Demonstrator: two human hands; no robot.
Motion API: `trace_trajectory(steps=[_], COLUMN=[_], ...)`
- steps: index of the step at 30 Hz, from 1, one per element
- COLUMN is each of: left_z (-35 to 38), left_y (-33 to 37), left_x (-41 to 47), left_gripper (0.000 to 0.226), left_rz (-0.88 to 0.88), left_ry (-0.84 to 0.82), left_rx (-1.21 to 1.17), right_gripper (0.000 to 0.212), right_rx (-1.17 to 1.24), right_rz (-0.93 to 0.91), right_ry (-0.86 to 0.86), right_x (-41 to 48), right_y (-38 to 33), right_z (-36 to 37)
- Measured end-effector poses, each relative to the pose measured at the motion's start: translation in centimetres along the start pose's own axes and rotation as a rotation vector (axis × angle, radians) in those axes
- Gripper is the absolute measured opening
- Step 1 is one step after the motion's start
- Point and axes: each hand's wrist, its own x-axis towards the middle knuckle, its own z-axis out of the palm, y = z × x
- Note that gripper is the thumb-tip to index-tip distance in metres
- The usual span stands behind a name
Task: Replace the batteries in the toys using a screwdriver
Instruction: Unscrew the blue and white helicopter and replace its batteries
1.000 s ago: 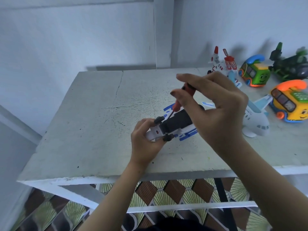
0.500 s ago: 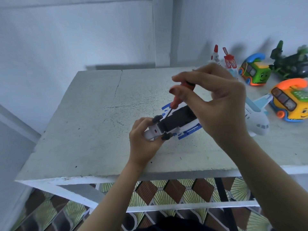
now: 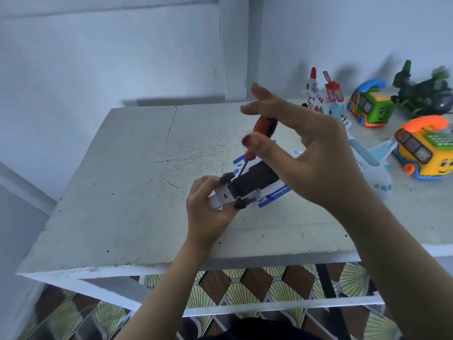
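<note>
the toy plane (image 3: 255,180) lies upside down on the bench (image 3: 137,192), near the middle of the slab. its black belly and small black wheels face up, and blue and white wing parts stick out on both sides. the left hand (image 3: 208,217) grips its white near end, with the fingers curled round it from the left and the heel of the hand low on the bench.

the right hand (image 3: 318,163) hangs above the toy and holds the screwdriver (image 3: 264,126). the thumb presses on the lower part of the red handle, and two fingers are stretched out above the handle instead of wrapped round it. the tool tilts, handle up and away, with its thin shaft running down toward the belly of the toy beside the far wheel. the tip is too small to tell whether it sits in a screw.

to the right on the bench, partly hidden behind the right hand, lies a white jet (image 3: 375,177). further right stands a yellow bus (image 3: 424,153) with an orange phone handset on its roof. behind it are a green bus (image 3: 370,106) with a blue handset, a dark green helicopter (image 3: 426,94), and a red and white toy (image 3: 318,96) near the wall (image 3: 98,57). the bench top is grey and cracked. under it shows a floor (image 3: 245,285) of brown and yellow patterned tiles.
</note>
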Motion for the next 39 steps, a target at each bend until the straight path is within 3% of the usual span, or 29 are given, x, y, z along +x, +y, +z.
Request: trace_trajectory(steps=[5, 10, 17, 25, 36, 39], left_z=[0.06, 0.01, -0.04, -0.01, -0.04, 0.02], left_y=[-0.23, -0.16, 0.07, -0.25, -0.03, 0.03], left_x=[0.02, 0.00, 0.04, 0.03, 0.06, 0.06], left_gripper=[0.044, 0.043, 0.044, 0.043, 0.044, 0.043], left_rz=[-0.008, -0.002, 0.007, 0.002, -0.001, -0.001], left_ry=[-0.009, -0.008, 0.000, -0.004, 0.006, -0.001], left_rx=[0.016, -0.008, 0.016, 0.018, 0.004, 0.004], right_gripper=[0.021, 0.023, 0.027, 0.021, 0.034, 0.040], right_rx=[-0.080, -0.117, -0.157, -0.126, -0.291, -0.336], right_rz=[-0.056, -0.073, -0.064, -0.097, -0.102, -0.115], right_ry=[0.195, 0.211, 0.105, 0.274, 0.083, 0.135], right_x=[-0.03, -0.13, -0.35, 0.11, -0.22, -0.05], right_y=[0.14, -0.02, 0.29, -0.32, -0.22, -0.58], right_z=[0.46, 0.42, 0.50, 0.60, 0.83, 0.98])
